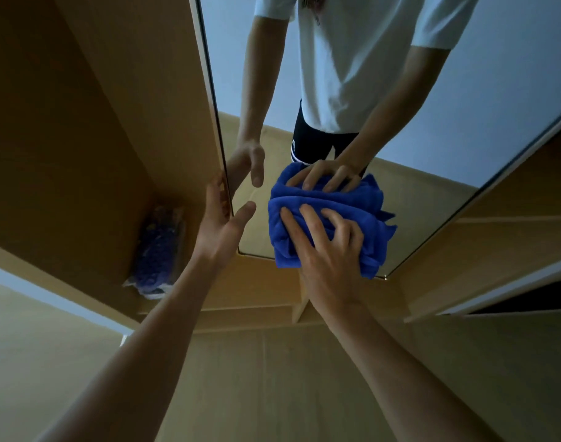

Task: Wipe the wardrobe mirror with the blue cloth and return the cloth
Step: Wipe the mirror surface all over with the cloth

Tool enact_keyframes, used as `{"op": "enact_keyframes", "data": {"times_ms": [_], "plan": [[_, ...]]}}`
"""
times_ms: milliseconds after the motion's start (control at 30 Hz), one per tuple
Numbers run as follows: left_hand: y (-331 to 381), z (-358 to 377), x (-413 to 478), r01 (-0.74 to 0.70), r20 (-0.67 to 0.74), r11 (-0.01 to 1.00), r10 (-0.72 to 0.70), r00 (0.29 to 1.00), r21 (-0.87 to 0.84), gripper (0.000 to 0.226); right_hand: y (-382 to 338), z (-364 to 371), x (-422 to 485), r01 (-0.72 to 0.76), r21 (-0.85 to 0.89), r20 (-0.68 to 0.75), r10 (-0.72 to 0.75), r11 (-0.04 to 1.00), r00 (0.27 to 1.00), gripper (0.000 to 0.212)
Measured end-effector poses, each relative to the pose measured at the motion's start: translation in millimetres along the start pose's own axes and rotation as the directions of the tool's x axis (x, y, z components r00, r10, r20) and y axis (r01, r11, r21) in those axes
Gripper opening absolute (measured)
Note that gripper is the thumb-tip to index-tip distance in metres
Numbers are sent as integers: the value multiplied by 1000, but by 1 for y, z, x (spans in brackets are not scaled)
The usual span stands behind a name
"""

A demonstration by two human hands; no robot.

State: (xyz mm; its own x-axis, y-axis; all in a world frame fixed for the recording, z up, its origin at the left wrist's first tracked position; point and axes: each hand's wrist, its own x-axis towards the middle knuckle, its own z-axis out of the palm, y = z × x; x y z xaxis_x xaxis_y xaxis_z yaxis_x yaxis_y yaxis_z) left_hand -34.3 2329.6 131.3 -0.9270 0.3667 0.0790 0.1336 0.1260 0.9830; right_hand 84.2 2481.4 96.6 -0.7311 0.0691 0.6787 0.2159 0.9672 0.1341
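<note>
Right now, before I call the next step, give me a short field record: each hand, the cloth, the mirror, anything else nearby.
right hand: fingers spread, pressing the bunched blue cloth flat against the glass
left hand: open, fingers at the left edge of the mirror door, holding nothing
cloth position: low on the wardrobe's tall frameless mirror, near its bottom edge
mirror state: reflects the person's arms and cloth; streaks not discernible
other: clear plastic bag with blue contents in the open wooden compartment to the left
</note>
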Motion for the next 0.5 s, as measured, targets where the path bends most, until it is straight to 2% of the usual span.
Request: {"op": "enact_keyframes", "data": {"times_ms": [167,400,500], "plan": [[-26,2,3,-16,-15,1000,17,1000,25,72,-12,33,-28,-57,40,66,54,998,996,49],[-49,3,4,-133,-15,991,133,991,13,67,-17,76,-74,-52,74,118,43,996,992,46],[-51,7,1,-135,-42,991,136,990,20,67,-17,90,-97,-42,92,234,19,995,972,47]]}}
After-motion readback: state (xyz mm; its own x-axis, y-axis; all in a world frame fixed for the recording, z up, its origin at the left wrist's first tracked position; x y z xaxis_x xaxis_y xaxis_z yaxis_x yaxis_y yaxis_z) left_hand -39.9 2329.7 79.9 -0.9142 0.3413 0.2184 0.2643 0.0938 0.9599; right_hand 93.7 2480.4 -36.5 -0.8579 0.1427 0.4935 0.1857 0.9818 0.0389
